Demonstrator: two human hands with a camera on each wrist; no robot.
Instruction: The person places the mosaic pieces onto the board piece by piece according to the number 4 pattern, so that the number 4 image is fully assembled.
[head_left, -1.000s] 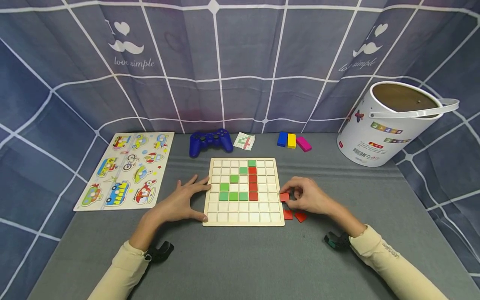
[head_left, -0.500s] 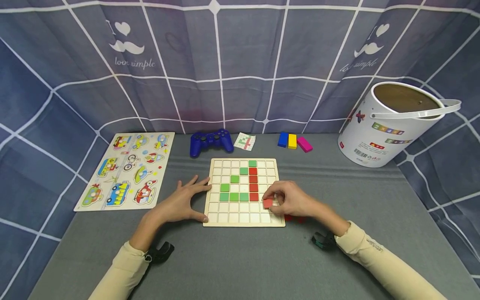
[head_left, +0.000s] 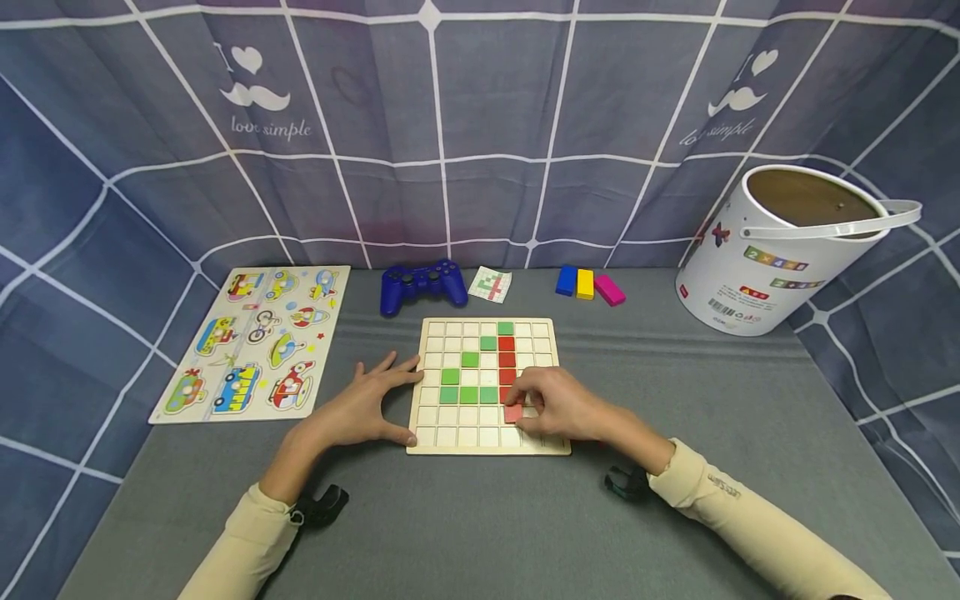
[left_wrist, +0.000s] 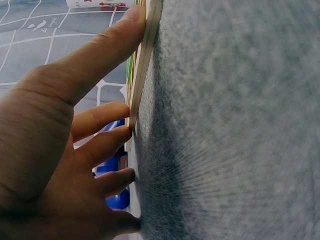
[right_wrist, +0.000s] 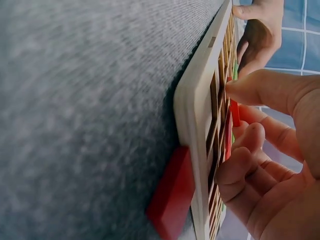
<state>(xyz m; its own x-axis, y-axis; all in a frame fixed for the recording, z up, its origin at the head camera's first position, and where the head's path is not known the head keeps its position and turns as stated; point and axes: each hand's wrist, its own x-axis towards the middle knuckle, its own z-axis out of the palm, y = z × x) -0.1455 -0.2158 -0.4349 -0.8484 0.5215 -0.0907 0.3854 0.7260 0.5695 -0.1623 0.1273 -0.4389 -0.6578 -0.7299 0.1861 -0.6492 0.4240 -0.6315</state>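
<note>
A wooden grid board (head_left: 456, 437) lies flat on the grey cloth. Green square tiles (head_left: 468, 395) form a stepped diagonal and a row on it, and red tiles (head_left: 507, 359) stand in a column. My right hand (head_left: 566, 406) pinches a red tile (head_left: 512, 414) over the cell just below that column; whether the tile has seated is unclear. My left hand (head_left: 363, 407) touches the board's left edge with fingers and thumb spread. In the right wrist view, a loose red tile (right_wrist: 172, 195) leans against the board's edge; the right arm mostly hides the loose tiles from the head view.
A vehicle puzzle board (head_left: 255, 342) lies at left. Behind the grid are a blue game controller (head_left: 423, 285), a small pattern card (head_left: 491, 284), and blue, yellow and pink blocks (head_left: 585, 283). A white bucket (head_left: 765, 275) stands at back right.
My right hand has carried the red tile from beside the board's right edge leftward to below the red column. My left hand has stayed at the left edge.
</note>
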